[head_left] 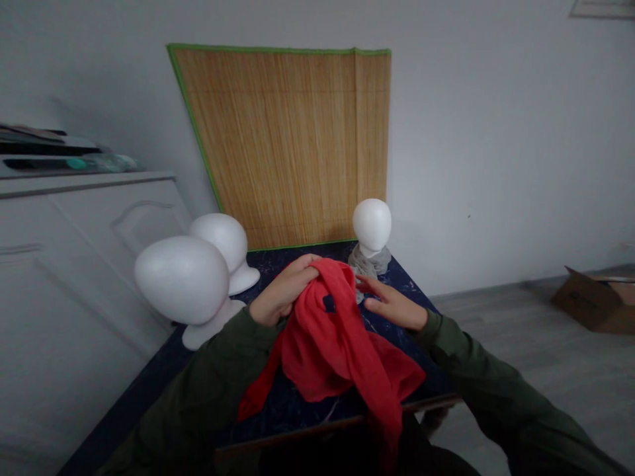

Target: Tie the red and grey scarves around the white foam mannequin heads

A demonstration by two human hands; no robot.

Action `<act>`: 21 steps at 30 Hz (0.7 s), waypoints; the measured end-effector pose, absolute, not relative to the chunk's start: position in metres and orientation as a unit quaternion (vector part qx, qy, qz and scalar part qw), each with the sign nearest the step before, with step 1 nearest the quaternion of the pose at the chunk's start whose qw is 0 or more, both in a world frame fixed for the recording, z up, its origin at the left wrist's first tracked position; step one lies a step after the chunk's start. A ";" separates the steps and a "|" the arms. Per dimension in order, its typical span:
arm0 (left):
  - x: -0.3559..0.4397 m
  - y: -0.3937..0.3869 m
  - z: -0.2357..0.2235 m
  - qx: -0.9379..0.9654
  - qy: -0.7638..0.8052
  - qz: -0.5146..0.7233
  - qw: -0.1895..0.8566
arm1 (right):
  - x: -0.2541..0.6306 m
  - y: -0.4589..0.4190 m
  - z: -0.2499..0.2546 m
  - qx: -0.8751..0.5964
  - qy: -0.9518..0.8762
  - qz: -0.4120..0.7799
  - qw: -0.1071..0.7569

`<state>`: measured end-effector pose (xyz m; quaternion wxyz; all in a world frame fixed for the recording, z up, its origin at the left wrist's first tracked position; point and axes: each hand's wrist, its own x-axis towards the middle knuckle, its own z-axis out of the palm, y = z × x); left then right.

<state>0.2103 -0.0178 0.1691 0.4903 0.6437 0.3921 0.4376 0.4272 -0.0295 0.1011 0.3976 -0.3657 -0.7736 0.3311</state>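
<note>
A red scarf [317, 344] is bunched over the dark blue table, one end hanging past the front edge. My left hand [292, 287] is closed on its gathered top, where the cloth forms a loop. Just right of the cloth, my right hand [394, 304] has its fingers apart and holds nothing; its fingertips come close to the scarf, though I cannot tell if they touch. Behind that hand stands a white foam head [372, 225] with grey fabric [370, 262] around its base.
Two more white heads, a near one [183, 281] and a farther one [221, 239], stand at the table's left. A bamboo mat [292, 145] hangs on the wall. White cabinets [74, 284] flank the left side, and a cardboard box [592, 301] lies on the floor at right.
</note>
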 end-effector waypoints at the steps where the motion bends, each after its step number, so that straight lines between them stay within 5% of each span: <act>1: 0.215 -0.017 0.177 0.674 0.389 0.413 0.473 | 0.417 -0.034 0.105 -0.334 -0.782 0.347 0.396; 8: 0.194 -0.019 0.222 0.889 0.412 0.144 0.141 | 0.435 -0.024 0.118 -0.413 -0.682 0.368 0.478; 11: 0.181 -0.022 0.224 0.881 0.457 0.106 0.058 | 0.466 -0.021 0.134 -0.448 -0.705 0.335 0.435; 17: 0.189 -0.033 0.236 0.829 0.402 0.270 0.280 | 0.472 -0.030 0.158 -0.414 -0.789 0.229 0.391; 21: 0.215 -0.043 0.244 0.723 0.313 0.433 0.438 | 0.421 -0.030 0.137 -0.230 -0.785 0.374 0.436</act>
